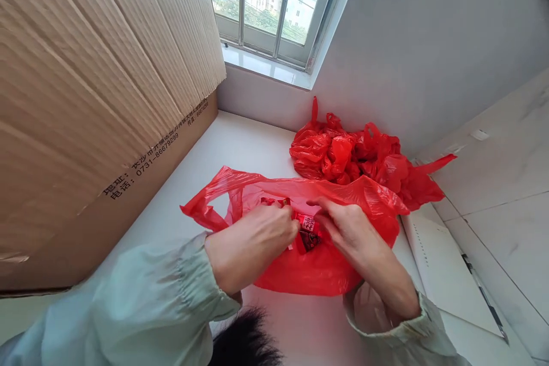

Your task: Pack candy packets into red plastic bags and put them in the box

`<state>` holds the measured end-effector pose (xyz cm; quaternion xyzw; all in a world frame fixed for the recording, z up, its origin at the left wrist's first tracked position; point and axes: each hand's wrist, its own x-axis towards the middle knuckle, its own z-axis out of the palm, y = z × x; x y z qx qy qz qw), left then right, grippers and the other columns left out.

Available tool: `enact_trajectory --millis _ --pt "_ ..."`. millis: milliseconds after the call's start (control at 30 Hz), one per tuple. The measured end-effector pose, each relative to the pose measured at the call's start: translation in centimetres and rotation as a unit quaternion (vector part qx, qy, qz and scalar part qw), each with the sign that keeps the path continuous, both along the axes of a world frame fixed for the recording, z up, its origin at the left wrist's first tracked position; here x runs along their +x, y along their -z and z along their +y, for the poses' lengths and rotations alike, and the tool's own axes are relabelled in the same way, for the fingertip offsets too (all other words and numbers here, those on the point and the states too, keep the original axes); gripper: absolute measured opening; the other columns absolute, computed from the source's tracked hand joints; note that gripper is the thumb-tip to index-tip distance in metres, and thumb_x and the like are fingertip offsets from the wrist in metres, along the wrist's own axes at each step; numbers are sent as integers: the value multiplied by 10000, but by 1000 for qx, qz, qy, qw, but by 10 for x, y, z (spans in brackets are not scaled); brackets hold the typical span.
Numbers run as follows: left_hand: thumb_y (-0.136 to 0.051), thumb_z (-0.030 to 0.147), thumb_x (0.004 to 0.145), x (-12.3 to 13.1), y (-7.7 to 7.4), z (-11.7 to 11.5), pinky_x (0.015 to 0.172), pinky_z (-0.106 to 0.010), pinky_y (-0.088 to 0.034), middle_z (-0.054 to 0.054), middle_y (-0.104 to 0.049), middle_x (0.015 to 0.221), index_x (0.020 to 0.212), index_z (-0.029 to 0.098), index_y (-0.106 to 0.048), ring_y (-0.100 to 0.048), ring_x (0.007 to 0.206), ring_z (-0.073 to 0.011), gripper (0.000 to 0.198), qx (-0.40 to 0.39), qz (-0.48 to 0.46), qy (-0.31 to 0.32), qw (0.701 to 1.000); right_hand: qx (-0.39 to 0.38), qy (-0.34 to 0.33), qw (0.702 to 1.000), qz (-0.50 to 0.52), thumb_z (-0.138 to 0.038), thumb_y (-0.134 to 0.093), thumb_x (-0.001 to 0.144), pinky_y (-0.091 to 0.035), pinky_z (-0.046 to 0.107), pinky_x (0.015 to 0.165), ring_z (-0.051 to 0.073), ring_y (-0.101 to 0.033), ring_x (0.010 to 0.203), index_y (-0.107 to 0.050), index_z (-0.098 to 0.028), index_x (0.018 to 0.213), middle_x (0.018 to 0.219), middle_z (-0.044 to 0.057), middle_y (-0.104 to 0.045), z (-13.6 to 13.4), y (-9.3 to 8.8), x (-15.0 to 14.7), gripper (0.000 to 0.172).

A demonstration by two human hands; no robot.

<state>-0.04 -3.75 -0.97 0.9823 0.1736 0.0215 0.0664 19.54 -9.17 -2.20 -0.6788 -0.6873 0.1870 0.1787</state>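
A red plastic carrier bag point(313, 274) lies open on the white tabletop, its mouth facing up and one handle loop spread out to the left. Both of my hands are in its mouth. My left hand point(261, 234) is closed, fingers curled inward; a small red wrapper point(274, 202) shows just behind the knuckles, and what the fingertips grip is hidden. Opposite it, my right hand point(347, 226) has its thumb and fingers apart, beside a small red-and-black printed packet point(309, 234) in the bag.
At the left stands a large cardboard box point(163, 154) with its flap hanging down. Several bunched red bags point(343, 148) sit against the wall behind. On the right lies a flat white object point(450, 269) with a dark edge. A barred window point(266, 6) is above.
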Motion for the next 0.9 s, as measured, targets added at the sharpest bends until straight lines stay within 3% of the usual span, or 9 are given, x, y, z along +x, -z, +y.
enact_trajectory --millis 167,333,467,633,800,900 --pt "-535 81 874 29 17 -3 861 -412 -499 -142 -666 966 881 140 -671 -617 970 -304 148 48 72 31 996 -41 -2 998 -55 -144 -469 905 -445 280 765 208 -654 890 -632 -192 1092 924 75 -707 4 10 11 252" --pt "-518 -26 821 22 24 -2 843 -444 -501 -169 -677 898 790 89 -684 -619 959 -323 204 99 120 -26 988 -129 18 987 -90 -110 -539 843 -377 263 698 201 -623 889 -576 -187 1049 981 54 -690 8 21 9 223" --pt "-501 -55 810 19 20 -1 823 -433 -499 -177 -680 889 774 75 -676 -616 937 -317 222 120 124 -27 985 -144 19 985 -92 -130 -561 828 -374 277 704 211 -614 873 -576 -189 968 955 48 -687 8 15 11 153" --pt "-508 48 883 28 27 -12 733 -347 -517 -85 -671 896 838 155 -654 -633 849 -243 187 85 85 44 992 -86 25 996 -17 -178 -537 877 -416 338 937 253 -588 1131 -555 -184 1232 1207 101 -659 6 11 18 356" --pt "-466 23 867 32 39 -24 813 -450 -533 -181 -660 1082 910 137 -636 -644 1023 -326 210 92 53 34 994 -60 47 997 -33 -140 -461 904 -398 397 1040 275 -561 1227 -510 -171 1349 1294 128 -628 10 27 16 449" --pt "-471 39 865 30 42 -25 839 -479 -528 -184 -674 1069 863 143 -637 -664 977 -324 196 96 49 37 993 -43 26 998 -31 -112 -442 900 -404 381 1054 264 -553 1251 -461 -156 1408 1341 140 -600 17 36 10 510"
